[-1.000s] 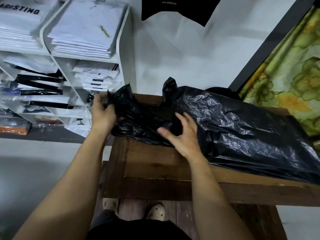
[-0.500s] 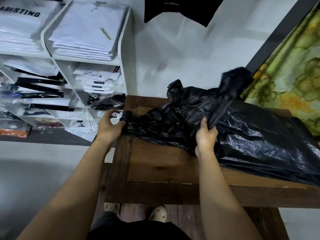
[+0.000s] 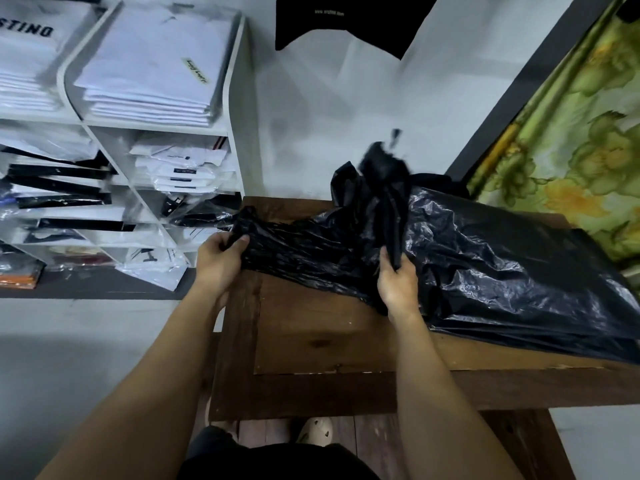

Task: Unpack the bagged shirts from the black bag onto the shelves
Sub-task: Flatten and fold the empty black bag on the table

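Black bag point(image 3: 485, 265) is sprawled on the wooden worktop point(image 3: 311, 341), running from the middle out toward 3 o'clock. Left hand point(image 3: 220, 261) has its fingers point(image 3: 242, 241) curled tight round the bag's twisted end, at the bag's 9 o'clock. Right hand point(image 3: 398, 285) grips a bunched-up fold sticking up toward 12. White shelves point(image 3: 239, 98) with stacked bagged shirts point(image 3: 149, 81) sit up at 10 o'clock.
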